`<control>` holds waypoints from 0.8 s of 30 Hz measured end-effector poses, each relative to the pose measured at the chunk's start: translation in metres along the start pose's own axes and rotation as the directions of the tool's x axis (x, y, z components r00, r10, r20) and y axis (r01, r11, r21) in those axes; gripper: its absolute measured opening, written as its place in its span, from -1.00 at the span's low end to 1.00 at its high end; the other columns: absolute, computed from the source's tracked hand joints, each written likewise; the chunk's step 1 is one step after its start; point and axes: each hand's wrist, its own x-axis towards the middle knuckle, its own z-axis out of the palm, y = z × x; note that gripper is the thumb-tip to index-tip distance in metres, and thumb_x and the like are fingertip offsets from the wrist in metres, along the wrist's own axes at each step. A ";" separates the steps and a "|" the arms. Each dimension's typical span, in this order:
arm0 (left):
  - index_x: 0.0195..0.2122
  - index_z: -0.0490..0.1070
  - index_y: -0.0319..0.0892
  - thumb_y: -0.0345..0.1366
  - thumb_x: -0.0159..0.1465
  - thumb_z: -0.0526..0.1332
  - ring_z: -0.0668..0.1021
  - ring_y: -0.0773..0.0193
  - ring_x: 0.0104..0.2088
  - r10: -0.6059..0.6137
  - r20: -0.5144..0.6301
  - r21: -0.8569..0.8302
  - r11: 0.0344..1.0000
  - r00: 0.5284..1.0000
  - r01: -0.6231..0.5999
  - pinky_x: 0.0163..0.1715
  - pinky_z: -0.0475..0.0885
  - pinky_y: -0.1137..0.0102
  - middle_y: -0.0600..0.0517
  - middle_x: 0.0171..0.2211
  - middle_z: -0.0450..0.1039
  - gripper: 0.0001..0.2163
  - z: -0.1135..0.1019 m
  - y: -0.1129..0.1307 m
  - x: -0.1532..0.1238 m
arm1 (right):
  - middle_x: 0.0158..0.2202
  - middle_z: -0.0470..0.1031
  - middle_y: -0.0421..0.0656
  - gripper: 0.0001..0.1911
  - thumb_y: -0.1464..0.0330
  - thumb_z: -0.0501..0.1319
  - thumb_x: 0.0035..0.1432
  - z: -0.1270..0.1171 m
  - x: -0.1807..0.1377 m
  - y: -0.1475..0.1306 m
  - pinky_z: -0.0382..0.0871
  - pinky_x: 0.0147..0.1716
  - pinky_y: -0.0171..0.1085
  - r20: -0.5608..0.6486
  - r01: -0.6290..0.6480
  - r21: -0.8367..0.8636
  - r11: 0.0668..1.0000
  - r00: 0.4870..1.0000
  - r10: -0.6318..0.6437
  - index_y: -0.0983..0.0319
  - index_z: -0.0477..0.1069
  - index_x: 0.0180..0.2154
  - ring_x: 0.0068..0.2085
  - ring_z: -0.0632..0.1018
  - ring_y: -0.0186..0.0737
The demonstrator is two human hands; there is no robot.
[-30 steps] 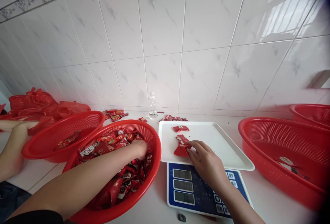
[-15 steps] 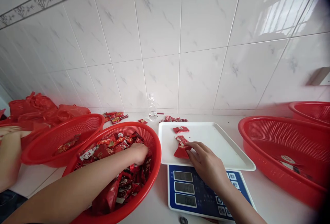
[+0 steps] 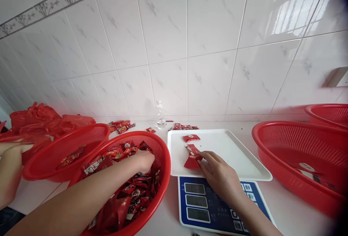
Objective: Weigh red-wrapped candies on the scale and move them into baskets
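Note:
My left hand (image 3: 145,161) reaches into a red plastic basket (image 3: 166,156) heaped with small red snack packets (image 3: 137,192). Its back faces up, and its fingers are hidden down among the packets. On a white tray (image 3: 231,149), my right hand (image 3: 217,170) pinches the edge of a red pouch (image 3: 192,162) between thumb and fingers. A patterned red packet (image 3: 191,149) lies against the pouch's far end; whether it sits partly inside I cannot tell. Another small red packet (image 3: 191,137) rests farther back on the tray.
The tray stands on a blue scale (image 3: 223,207) with displays. Red baskets (image 3: 288,163) (image 3: 65,149) flank the work area. Behind stand a clear bottle (image 3: 160,116) and loose packets (image 3: 182,125). At far left are red plastic bags (image 3: 40,120) and another person's arm (image 3: 11,170).
My left hand has shifted slightly left and up in the basket. My right hand stays on the pouch. The camera view has moved slightly.

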 end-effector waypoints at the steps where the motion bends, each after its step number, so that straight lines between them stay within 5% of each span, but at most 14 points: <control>1: -0.30 0.54 -0.24 -0.36 -0.03 0.25 0.57 -0.10 -0.21 0.005 0.006 0.027 1.000 1.000 -0.006 -0.30 0.45 0.26 -0.22 -0.26 0.56 -0.76 0.002 0.005 0.001 | -0.14 0.52 -0.14 -0.70 0.25 -0.04 0.23 0.000 0.000 0.000 0.42 -0.45 -0.27 0.003 -0.001 0.000 1.000 1.000 0.001 0.15 0.40 -0.16 -0.22 0.56 -0.19; 7: -0.27 0.53 -0.19 -0.39 -0.04 0.27 0.57 -0.09 -0.17 0.079 -0.043 -0.035 0.996 0.996 -0.080 -0.23 0.46 0.25 -0.20 -0.24 0.56 -0.74 0.011 0.012 0.008 | -0.14 0.51 -0.15 -0.71 0.25 -0.04 0.23 -0.001 0.001 -0.002 0.41 -0.46 -0.28 0.025 -0.019 0.021 1.000 1.000 0.018 0.13 0.39 -0.14 -0.24 0.56 -0.19; 12: -0.33 0.48 -0.18 -0.33 0.03 0.20 0.57 -0.07 -0.20 0.000 -0.167 -0.181 0.983 0.986 -0.031 -0.32 0.42 0.29 -0.16 -0.24 0.54 -0.83 0.007 -0.004 0.006 | -0.16 0.53 -0.16 -0.73 0.27 -0.02 0.22 -0.001 0.001 -0.003 0.39 -0.48 -0.29 -0.001 -0.016 0.047 0.999 1.000 0.016 0.11 0.41 -0.17 -0.27 0.56 -0.21; 18: -0.42 0.31 -0.15 -0.37 0.08 0.11 0.53 0.21 -0.43 -0.085 -0.361 -0.455 0.885 0.929 -0.096 -0.53 0.30 0.46 0.05 -0.43 0.47 -0.95 -0.028 -0.026 -0.004 | -0.16 0.51 -0.16 -0.73 0.27 -0.02 0.23 -0.002 0.001 -0.002 0.40 -0.47 -0.28 0.026 -0.037 0.051 0.998 0.999 0.035 0.12 0.40 -0.14 -0.28 0.56 -0.20; 24: -0.50 0.27 -0.15 -0.37 0.08 0.11 0.43 0.33 -0.53 -0.011 -0.475 -0.570 0.766 0.880 -0.298 -0.59 0.21 0.50 0.14 -0.56 0.35 -0.96 -0.060 0.009 0.002 | -0.11 0.50 -0.13 -0.70 0.24 -0.02 0.23 -0.002 0.002 -0.001 0.43 -0.40 -0.25 0.036 -0.090 0.118 0.989 0.996 0.087 0.13 0.36 -0.08 -0.25 0.56 -0.18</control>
